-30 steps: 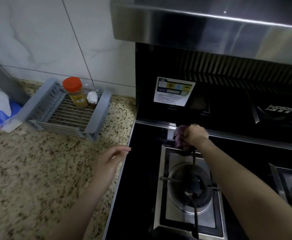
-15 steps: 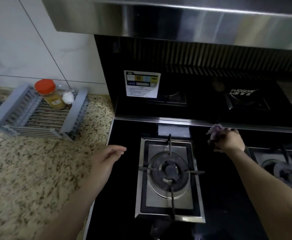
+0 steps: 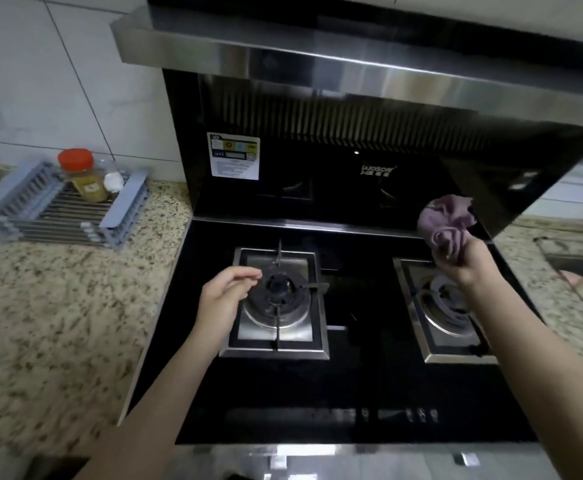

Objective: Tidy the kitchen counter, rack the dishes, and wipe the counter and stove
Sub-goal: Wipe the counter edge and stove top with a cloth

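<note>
A black glass stove (image 3: 359, 358) with two steel burners fills the middle. My right hand (image 3: 466, 263) grips a bunched purple cloth (image 3: 444, 221) at the stove's back right corner, above the right burner (image 3: 445, 306) and against the dark back panel. My left hand (image 3: 224, 294) hovers over the left edge of the left burner (image 3: 278, 299), fingers loosely bent and holding nothing. The speckled granite counter (image 3: 58, 317) lies to the left of the stove.
A grey dish rack (image 3: 58, 209) sits at the back left of the counter with an orange-lidded spice jar (image 3: 82, 174) and a small white item in it. A steel range hood (image 3: 317, 53) overhangs the stove. More counter (image 3: 542, 282) lies on the right.
My right hand has carried the cloth along the stove's back edge from behind the left burner to the back right corner. My left hand has moved from the counter edge to over the left burner.
</note>
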A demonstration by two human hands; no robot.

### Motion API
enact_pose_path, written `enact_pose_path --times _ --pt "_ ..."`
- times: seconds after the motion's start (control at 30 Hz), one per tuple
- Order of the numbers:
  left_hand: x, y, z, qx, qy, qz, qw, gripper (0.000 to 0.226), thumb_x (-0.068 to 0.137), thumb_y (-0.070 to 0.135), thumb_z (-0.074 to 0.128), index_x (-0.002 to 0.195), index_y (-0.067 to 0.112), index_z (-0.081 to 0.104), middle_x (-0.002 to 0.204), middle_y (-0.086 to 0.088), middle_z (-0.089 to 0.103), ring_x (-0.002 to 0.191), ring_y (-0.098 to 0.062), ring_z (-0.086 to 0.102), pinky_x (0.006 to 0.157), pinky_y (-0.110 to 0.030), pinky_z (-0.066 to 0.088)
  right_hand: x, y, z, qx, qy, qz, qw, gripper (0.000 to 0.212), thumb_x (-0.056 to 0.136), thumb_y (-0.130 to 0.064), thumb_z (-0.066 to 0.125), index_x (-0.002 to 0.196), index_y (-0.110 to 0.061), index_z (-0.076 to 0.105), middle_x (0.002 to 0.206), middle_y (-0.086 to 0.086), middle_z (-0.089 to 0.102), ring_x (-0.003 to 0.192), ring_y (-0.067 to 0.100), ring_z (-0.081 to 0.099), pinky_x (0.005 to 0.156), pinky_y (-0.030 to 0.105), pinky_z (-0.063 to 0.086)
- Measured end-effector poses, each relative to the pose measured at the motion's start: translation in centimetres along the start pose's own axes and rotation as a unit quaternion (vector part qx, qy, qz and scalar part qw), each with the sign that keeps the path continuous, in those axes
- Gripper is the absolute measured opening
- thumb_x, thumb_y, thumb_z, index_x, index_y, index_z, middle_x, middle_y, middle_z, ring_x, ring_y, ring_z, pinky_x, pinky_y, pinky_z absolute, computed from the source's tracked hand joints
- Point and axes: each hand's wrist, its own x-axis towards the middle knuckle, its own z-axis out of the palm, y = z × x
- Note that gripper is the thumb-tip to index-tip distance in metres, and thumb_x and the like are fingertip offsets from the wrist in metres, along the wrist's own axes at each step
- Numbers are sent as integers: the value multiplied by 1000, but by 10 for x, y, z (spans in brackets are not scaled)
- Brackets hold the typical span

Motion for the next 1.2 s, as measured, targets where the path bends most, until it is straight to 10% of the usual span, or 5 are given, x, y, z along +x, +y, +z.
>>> enact_pose_path --times 0.27,0.5,0.77,0.93,1.2 --pt "-48 -7 62 -32 -12 -45 998 24 91 3 51 89 19 70 97 2 71 98 -16 66 86 -32 51 -59 9 -60 152 66 38 985 41 99 -28 21 111 -12 57 133 8 52 121 23 49 92 34 42" --pt "-41 -7 95 -19 -2 -60 998 22 92 3 51 91 16 69 100 -1 71 100 -19 65 91 -39 50 -48 7 -78 104 -1 99 990 51 96 -37 19 133 -22 50 128 9 55 118 30 51 104 44 38" --pt "8 -18 132 -40 116 -100 987 24 91 -3 48 84 12 64 104 -15 64 104 -31 59 91 -39 46 51 -5 -28 -119 -153 -18 981 31 93 -20 32 94 -12 62 89 -3 70 91 11 63 83 21 46" --pt "30 -21 169 -48 197 -149 968 24 93 -5 46 84 5 66 87 -8 62 85 -22 59 86 -34 47 94 34 -32 -513 -380 -23 769 22 82 7 47 75 0 66 59 0 65 59 2 58 68 24 43" --pt "3 -52 175 -29 234 -93 967 22 92 1 49 92 8 70 98 -13 69 93 -23 66 78 -26 52 129 91 -46 -709 -354 -252 555 44 96 -39 46 134 -18 50 145 4 42 134 23 36 109 30 25"
